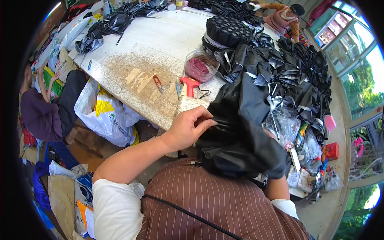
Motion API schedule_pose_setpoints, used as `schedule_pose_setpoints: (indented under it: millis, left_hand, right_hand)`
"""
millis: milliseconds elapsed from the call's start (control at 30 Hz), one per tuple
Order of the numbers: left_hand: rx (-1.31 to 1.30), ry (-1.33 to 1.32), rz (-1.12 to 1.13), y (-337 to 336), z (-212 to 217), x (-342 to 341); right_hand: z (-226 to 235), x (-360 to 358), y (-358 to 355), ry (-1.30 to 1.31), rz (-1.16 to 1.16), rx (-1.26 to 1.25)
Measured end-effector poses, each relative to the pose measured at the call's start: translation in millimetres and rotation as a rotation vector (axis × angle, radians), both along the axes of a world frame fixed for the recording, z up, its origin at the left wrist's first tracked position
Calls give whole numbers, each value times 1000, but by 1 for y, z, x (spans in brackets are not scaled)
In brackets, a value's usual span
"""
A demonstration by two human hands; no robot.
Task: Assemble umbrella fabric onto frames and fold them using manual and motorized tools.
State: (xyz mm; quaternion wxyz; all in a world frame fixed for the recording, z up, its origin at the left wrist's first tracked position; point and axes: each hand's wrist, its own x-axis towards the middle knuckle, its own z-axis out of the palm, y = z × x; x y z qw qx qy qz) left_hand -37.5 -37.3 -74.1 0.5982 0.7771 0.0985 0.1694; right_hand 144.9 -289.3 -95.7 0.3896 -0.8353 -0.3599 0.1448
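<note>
A large piece of shiny black fabric hangs bunched in front of my chest, its upper part rising toward the table. My left hand is closed in a pinch, thumb and forefinger meeting at the fabric's left edge. Any thread or seam between those fingertips is too small to make out. The fabric drapes over my right forearm and covers most of my right hand. Only a bit of skin shows at the fabric's right side, and those fingers are hidden.
On the white worktable lie red-handled thread snips, a red glue gun and a clear tub of dark red material. Black fabric heaps crowd the right. White sacks stand at left. Two other people are nearby.
</note>
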Motion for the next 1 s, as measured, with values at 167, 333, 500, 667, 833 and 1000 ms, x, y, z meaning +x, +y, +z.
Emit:
schedule_pose_setpoints:
  millis: [167,333,500,667,833,1000]
  left_hand:
    - [281,-318,-15,-5,12,1]
    - [-595,186,60,12,-19,1]
    - [-812,250,114,-6,-91,-5]
    - [-1042,253,203,-2,-73,-8]
    - [-369,175,134,18,0,-12]
    - [-924,-71,-654,-12,22,-26]
  right_hand:
    - [-23,-13,-20,550,-26,221]
    - [10,22,-2,-670,181,-191]
    - [60,4,32,-1233,117,-229]
    - [65,5,39,-1167,203,-320]
    - [31,26,33,-833,64,-337]
    - [8,32,44,-749,-121,-217]
